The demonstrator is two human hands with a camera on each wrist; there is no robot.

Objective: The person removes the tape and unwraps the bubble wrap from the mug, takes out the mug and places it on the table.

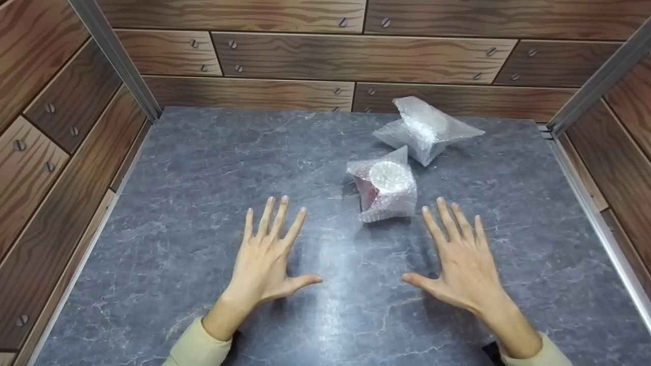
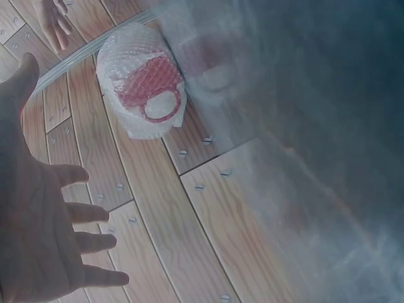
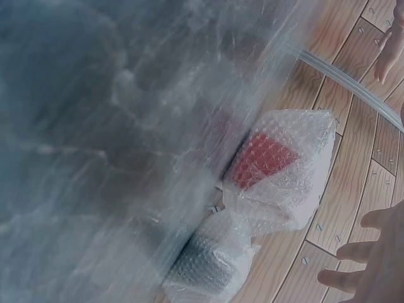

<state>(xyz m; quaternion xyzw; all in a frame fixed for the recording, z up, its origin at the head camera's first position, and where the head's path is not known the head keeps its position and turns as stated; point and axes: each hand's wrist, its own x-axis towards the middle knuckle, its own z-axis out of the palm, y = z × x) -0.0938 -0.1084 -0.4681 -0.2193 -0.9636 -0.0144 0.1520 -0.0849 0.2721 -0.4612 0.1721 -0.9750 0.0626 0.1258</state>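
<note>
My left hand (image 1: 262,262) is spread over the near part of the grey table, back of the hand up, thumb pointing inward. The right hand (image 1: 467,267) mirrors it on the other side, and neither holds anything. Ahead of and between them sits a bubble-wrapped red mug (image 1: 389,195); its ring-shaped handle shows through the wrap in the left wrist view. It is nearest the right fingertips, with a gap between. Behind it lies a second bubble-wrapped bundle (image 1: 430,129), whose contents look dark (image 3: 205,259) in the right wrist view.
The marbled grey tabletop (image 1: 218,157) is bounded by wood-patterned panels (image 1: 285,56) at the back and both sides. Metal posts (image 1: 119,56) stand at the back corners. A metal strip (image 1: 605,239) runs along the right edge.
</note>
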